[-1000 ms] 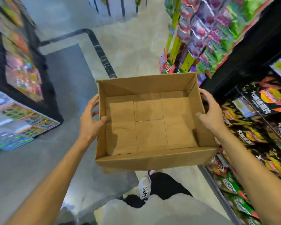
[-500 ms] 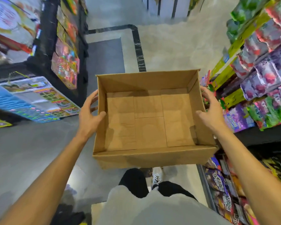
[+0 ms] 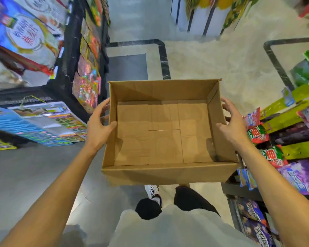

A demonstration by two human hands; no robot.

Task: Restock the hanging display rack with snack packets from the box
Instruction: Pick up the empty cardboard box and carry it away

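Box [image 3: 164,132] is empty, so I carry it level at waist height, one hand per side wall for balance. Left hand [image 3: 98,129] and right hand [image 3: 230,125] both clamp the rim, thumbs inside, fingers [image 3: 226,104] outside. Rack [image 3: 292,139] with snack packets [image 3: 258,135] hangs just right.

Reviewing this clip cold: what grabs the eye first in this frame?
An empty cardboard box fills the centre, gripped at its side walls by the left hand and the right hand. Bright snack packets hang on the rack at right, and colourful goods line the black shelf at left.
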